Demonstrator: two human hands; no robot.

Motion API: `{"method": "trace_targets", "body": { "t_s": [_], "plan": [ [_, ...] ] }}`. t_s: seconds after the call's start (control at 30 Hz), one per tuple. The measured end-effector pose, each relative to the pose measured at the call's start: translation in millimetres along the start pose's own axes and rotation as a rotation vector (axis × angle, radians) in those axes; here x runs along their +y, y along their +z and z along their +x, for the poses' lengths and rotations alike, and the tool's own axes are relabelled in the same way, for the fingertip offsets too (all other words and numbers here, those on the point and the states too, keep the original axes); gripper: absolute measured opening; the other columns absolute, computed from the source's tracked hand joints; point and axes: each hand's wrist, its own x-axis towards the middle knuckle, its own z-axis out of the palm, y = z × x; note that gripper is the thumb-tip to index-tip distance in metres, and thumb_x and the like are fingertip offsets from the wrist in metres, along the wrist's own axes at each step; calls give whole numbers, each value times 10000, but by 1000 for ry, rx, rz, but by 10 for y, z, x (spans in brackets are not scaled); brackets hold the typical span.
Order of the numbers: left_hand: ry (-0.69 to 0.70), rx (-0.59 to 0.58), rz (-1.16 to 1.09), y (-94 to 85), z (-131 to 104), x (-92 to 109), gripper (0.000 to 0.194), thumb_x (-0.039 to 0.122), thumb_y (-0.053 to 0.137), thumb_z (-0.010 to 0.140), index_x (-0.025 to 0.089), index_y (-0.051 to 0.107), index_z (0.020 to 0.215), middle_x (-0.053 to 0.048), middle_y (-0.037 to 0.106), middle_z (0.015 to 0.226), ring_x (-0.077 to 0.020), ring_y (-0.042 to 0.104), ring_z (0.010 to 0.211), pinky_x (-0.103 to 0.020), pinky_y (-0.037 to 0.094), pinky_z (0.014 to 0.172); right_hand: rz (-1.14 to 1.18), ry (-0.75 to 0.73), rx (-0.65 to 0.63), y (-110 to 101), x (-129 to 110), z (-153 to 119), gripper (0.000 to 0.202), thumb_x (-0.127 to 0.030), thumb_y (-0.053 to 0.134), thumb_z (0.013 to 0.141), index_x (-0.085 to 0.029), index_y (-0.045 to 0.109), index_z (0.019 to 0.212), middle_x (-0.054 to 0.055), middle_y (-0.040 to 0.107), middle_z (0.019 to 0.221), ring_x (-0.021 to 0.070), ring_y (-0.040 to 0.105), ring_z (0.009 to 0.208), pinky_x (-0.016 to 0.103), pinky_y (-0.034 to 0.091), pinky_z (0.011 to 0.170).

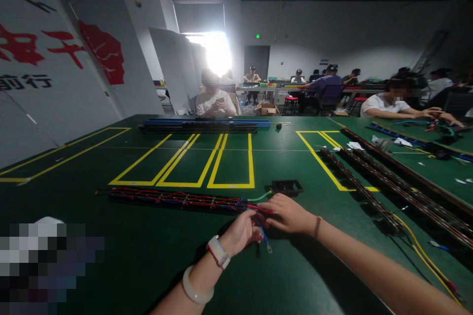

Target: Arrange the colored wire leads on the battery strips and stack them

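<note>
A long black strip with red and blue wires (177, 199) lies across the green table (148, 251). At its right end, my left hand (244, 231), with a watch and a bangle on the wrist, is closed around the wires; a blue wire with a metal ring terminal (266, 243) hangs below its fingers. My right hand (288, 212) is closed on the red wires just beside it, fingers nearly touching the left. A green wire (261, 198) runs from the strip's end toward a black rectangular frame (287, 187) behind my right hand.
More wired strips (362, 189) lie at the right, with yellow wires (419, 246) trailing toward the front. Blue and black rails (203, 125) lie at the far edge. Yellow tape outlines (253, 162) mark the table. People sit beyond it; one (391, 101) handles wires at the right.
</note>
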Motion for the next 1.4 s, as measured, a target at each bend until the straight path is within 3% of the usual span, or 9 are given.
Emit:
{"method": "trace_targets", "body": {
  "t_s": [0.2,0.33,0.47,0.6,0.7,0.83,1.07,1.23,1.4],
  "plan": [
    [159,99,124,36,17,-101,186,327,484,857,142,490,846,-39,617,671,-92,517,405,-217,371,437,12,271,54,0,-177,354,400,-347,278,972,-166,613,849,65,639,805,163,562,764,296,402,730],
    [148,120,159,77,-4,-96,203,347,506,840,150,480,797,-25,592,625,-80,478,394,-208,335,419,-80,438,-42,-96,-313,811,399,-350,258,976,-157,596,886,79,657,796,164,600,696,273,420,636],
    [142,161,175,111,-38,-80,173,327,526,824,173,486,753,17,514,538,-89,457,412,-217,348,426,-224,410,-186,-24,-504,1221,268,-226,354,934,-149,611,928,105,668,820,199,637,713,299,454,622],
    [122,170,204,104,-82,-55,130,292,483,842,180,504,778,10,523,542,-113,492,452,-244,409,468,-322,323,-244,121,-618,1396,181,-129,443,865,-108,611,927,139,659,858,225,637,760,331,466,640],
    [76,158,272,73,-106,-12,161,303,474,846,175,520,760,-1,546,523,-124,515,427,-243,403,439,-243,362,-202,72,-567,1294,220,-225,395,926,-125,590,948,125,660,838,209,635,748,302,449,628],
    [44,150,453,59,-121,57,254,404,525,823,155,530,776,7,571,536,-80,458,331,-191,276,340,29,454,-2,-88,-412,875,363,-459,392,932,-168,515,1111,69,656,828,179,613,737,256,412,614],
    [-30,128,611,45,-136,113,266,430,444,856,174,448,786,1,591,552,-45,413,302,-158,151,324,342,556,259,141,-271,101,317,-388,416,922,-181,517,1140,26,598,785,156,550,748,268,409,701],
    [16,69,765,-51,-195,288,286,343,467,852,170,467,623,63,404,403,-38,324,314,-162,191,352,511,738,438,336,-151,-50,368,-412,380,917,-176,459,1187,-6,547,716,151,537,679,266,428,650],
    [19,-7,922,-43,-288,434,303,348,504,833,169,547,592,17,474,433,-63,356,337,-194,221,369,511,743,383,374,-126,-39,344,-415,386,907,-179,499,1130,-10,541,677,151,518,615,268,422,601]
  ]
}}
